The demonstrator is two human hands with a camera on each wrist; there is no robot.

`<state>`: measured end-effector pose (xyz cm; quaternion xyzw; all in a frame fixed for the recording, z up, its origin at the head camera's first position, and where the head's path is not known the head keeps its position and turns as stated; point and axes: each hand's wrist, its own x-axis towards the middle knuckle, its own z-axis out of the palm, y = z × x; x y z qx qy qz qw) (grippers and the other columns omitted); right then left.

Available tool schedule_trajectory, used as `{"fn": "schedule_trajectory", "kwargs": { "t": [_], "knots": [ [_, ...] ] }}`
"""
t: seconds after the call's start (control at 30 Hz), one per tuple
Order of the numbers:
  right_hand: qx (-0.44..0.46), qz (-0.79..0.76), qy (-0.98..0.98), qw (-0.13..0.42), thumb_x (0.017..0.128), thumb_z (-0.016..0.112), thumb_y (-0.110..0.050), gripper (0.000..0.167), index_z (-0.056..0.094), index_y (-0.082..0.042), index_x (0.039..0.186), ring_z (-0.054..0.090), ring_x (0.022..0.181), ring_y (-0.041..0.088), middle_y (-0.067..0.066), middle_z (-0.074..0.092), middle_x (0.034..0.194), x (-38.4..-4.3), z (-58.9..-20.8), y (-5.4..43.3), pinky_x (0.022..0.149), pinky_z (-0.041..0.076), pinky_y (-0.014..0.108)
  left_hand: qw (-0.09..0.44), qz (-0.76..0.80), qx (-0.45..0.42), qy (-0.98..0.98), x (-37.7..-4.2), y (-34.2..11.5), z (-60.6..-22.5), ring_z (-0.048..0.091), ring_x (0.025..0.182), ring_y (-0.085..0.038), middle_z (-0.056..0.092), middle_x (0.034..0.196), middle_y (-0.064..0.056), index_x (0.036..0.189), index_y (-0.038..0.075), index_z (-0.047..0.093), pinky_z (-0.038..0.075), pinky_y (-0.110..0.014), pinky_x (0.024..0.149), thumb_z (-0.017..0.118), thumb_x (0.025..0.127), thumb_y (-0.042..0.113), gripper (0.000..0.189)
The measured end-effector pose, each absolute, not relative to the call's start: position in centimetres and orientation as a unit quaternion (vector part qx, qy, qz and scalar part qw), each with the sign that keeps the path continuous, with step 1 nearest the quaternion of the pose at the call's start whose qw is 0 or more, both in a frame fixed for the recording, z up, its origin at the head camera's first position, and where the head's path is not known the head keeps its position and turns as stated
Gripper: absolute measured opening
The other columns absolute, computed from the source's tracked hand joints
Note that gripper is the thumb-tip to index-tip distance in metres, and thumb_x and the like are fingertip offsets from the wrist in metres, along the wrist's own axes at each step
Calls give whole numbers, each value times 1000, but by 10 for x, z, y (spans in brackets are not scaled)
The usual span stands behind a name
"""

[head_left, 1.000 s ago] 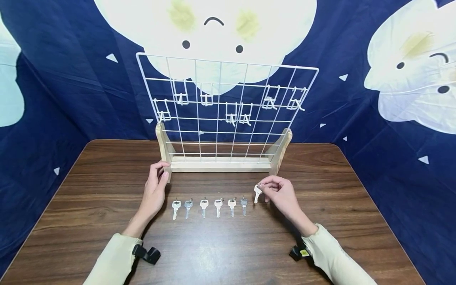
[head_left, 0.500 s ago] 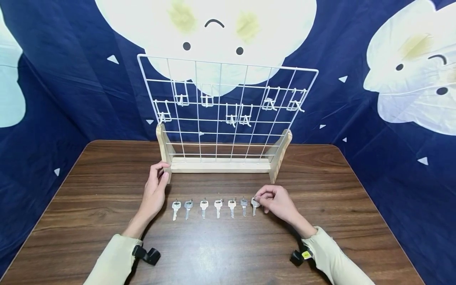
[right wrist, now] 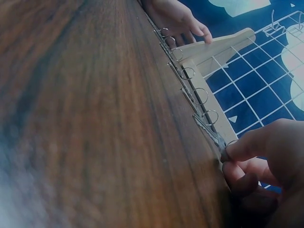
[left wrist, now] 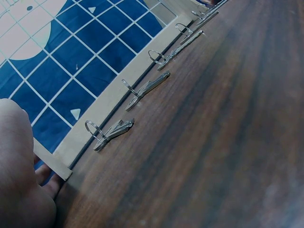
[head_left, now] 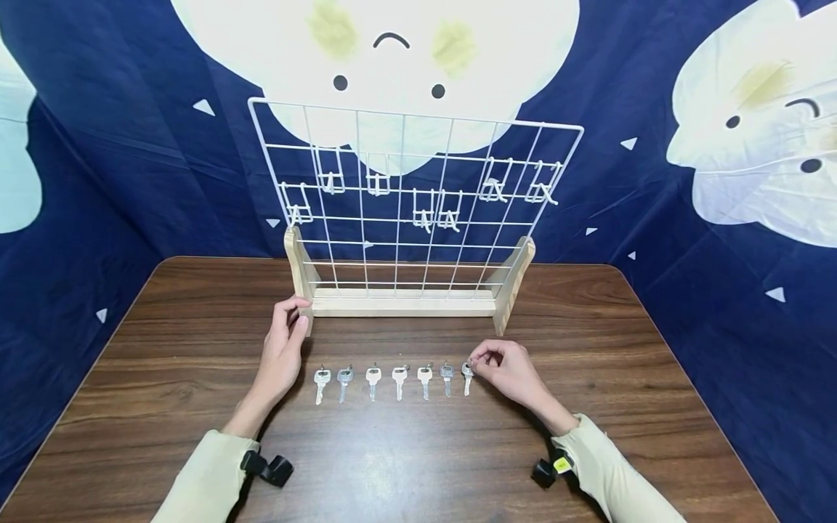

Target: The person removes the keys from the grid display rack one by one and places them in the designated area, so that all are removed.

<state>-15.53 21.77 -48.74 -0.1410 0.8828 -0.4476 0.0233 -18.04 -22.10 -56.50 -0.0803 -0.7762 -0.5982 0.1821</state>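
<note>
My right hand point(head_left: 513, 372) pinches the small ring of the rightmost key point(head_left: 467, 383) between thumb and fingers, low at the tabletop. In the right wrist view the thumb and index fingertip meet at that ring. Several more silver keys point(head_left: 399, 381), each with a ring, lie in a row to its left, blades toward me. My left hand point(head_left: 282, 352) holds the left wooden leg point(head_left: 301, 280) of a white wire grid rack point(head_left: 396, 272); its fingers pass behind the leg in the left wrist view. The rack stands upright behind the keys.
Several white wire hooks point(head_left: 423, 214) hang on the grid at different heights, none bearing a key. A pale wooden bar point(head_left: 403, 306) joins the rack's two legs. The brown wooden table point(head_left: 405, 465) reaches back to a dark blue cloth point(head_left: 628, 196) with cloud prints.
My right hand has moved left and toward me, bringing its key down to the right end of the row; the key then turned slightly. My left hand stays at the leg.
</note>
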Motion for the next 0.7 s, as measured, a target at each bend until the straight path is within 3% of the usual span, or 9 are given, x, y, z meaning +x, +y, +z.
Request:
{"fn": "schedule_trajectory", "kwargs": {
  "t": [0.3,0.7],
  "knots": [
    [-203,-406,890,-40,89,80,-4,16,76,-19,84,50,62,-2,-17,58,72,-158,-497,220,56,41,18,180,-601,-79,-775,-181,-221,-565,47,154,-13,56,158,-1,148,10,53,33,-19,127,50,118,16,31],
    [-178,-399,899,-24,89,91,-7,19,78,-19,84,51,59,0,-13,63,71,-159,-494,218,55,41,18,183,-599,-83,-775,-181,-221,-565,46,155,-15,56,157,-2,148,9,53,33,-20,127,49,118,15,31]
  ]
}}
